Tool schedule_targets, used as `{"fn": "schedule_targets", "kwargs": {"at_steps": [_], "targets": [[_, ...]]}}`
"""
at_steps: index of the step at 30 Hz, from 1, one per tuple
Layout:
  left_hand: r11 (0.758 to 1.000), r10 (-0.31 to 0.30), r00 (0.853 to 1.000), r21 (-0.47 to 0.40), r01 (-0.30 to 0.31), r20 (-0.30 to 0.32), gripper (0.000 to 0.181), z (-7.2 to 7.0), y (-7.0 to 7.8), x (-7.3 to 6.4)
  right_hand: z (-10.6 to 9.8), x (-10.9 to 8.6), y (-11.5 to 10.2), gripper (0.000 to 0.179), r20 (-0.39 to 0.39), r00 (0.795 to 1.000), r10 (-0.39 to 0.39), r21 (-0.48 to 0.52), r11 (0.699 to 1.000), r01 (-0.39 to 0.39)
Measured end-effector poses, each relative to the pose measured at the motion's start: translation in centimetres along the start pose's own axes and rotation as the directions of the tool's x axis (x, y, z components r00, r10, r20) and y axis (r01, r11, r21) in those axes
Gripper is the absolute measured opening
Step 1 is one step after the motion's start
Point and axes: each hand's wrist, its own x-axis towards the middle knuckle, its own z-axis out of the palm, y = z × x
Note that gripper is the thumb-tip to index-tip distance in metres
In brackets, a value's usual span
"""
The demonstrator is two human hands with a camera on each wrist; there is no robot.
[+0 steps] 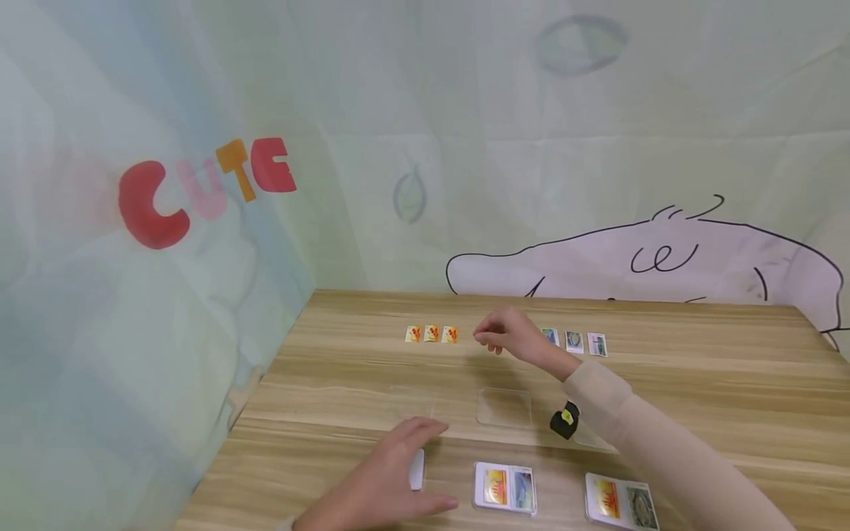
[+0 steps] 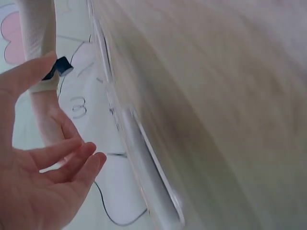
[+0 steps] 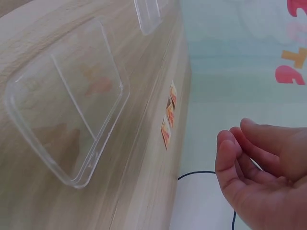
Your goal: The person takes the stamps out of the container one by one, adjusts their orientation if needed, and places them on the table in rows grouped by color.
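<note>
My right hand (image 1: 508, 332) hovers over the back of the table, its fingers loosely curled with nothing visible between them. To its left lies a row of three orange-and-yellow stamps (image 1: 432, 334), which the right wrist view shows flat on the wood. Three other picture stamps (image 1: 574, 341) lie to its right, one partly behind the hand. My left hand (image 1: 392, 472) is near the front edge, fingers spread and thumb apart. Under it a white-filled case (image 1: 417, 470) shows only in part. Beside that sits a clear case (image 1: 505, 487) holding two stamps.
Another filled case (image 1: 620, 501) lies at the front right. A clear plastic case (image 1: 505, 408) rests mid-table, with a fainter clear one (image 1: 412, 402) to its left. A small black device (image 1: 564, 420) is at the right cuff. Printed fabric (image 1: 398, 147) hangs behind the table.
</note>
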Motion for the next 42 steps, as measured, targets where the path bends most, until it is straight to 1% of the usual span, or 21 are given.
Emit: {"fn": "schedule_targets", "kwargs": {"at_steps": [3,7,9,11,14,17,22,24,28,34,38,42], "targets": [[0.999,0.001,1.0,-0.033,-0.001,0.001,0.083,0.4,0.4,0.3,-0.3,-0.5,0.3,0.012,0.004,1.0,-0.006,0.007,1.0,0.006],[0.997,0.023,1.0,-0.075,-0.022,0.009,0.082,0.9,0.6,0.7,-0.6,-1.1,0.5,0.013,0.012,1.0,0.01,0.014,1.0,-0.01],[0.995,0.028,0.999,-0.096,-0.026,0.02,0.082,1.2,0.7,0.9,-0.8,-1.4,0.6,0.012,0.012,1.0,0.022,0.018,1.0,-0.022],[0.99,0.035,0.999,-0.134,-0.03,0.032,0.08,1.4,0.7,1.1,-0.9,-1.8,0.7,0.012,0.014,1.0,0.027,0.024,0.999,-0.027],[0.975,0.055,0.998,-0.216,-0.045,0.042,0.077,1.7,0.7,1.4,-1.2,-2.3,0.7,0.013,0.018,0.999,0.038,0.033,0.999,-0.038],[0.946,0.066,0.997,-0.321,-0.05,0.041,0.073,2.0,0.8,1.6,-1.4,-2.9,0.8,0.015,0.025,0.999,0.042,0.037,0.998,-0.043],[0.9,0.043,0.999,-0.434,-0.028,0.025,0.071,2.2,1.0,2.2,-1.8,-3.8,1.2,0.016,0.034,0.998,0.052,0.04,0.998,-0.053],[0.894,0.04,0.999,-0.447,-0.027,0.019,0.071,2.4,1.0,2.5,-2.1,-4.2,1.3,0.016,0.037,0.998,0.058,0.038,0.998,-0.059],[0.896,0.026,0.999,-0.444,-0.014,0.021,0.073,2.8,0.9,2.9,-2.5,-5.0,1.7,0.017,0.041,0.997,0.062,0.022,0.998,-0.063],[0.897,-0.022,0.999,-0.441,0.034,0.033,0.078,3.2,0.8,3.3,-3.1,-6.1,1.9,0.017,0.035,0.997,0.075,0.008,0.997,-0.075],[0.893,-0.049,0.998,-0.445,0.066,0.049,0.08,3.3,0.9,3.6,-3.6,-6.9,2.2,0.015,0.033,0.997,0.064,0.024,0.998,-0.064],[0.884,-0.052,0.997,-0.46,0.076,0.065,0.08,3.5,1.0,3.7,-4.0,-7.6,2.4,0.015,0.032,0.997,0.064,0.049,0.997,-0.065]]}}
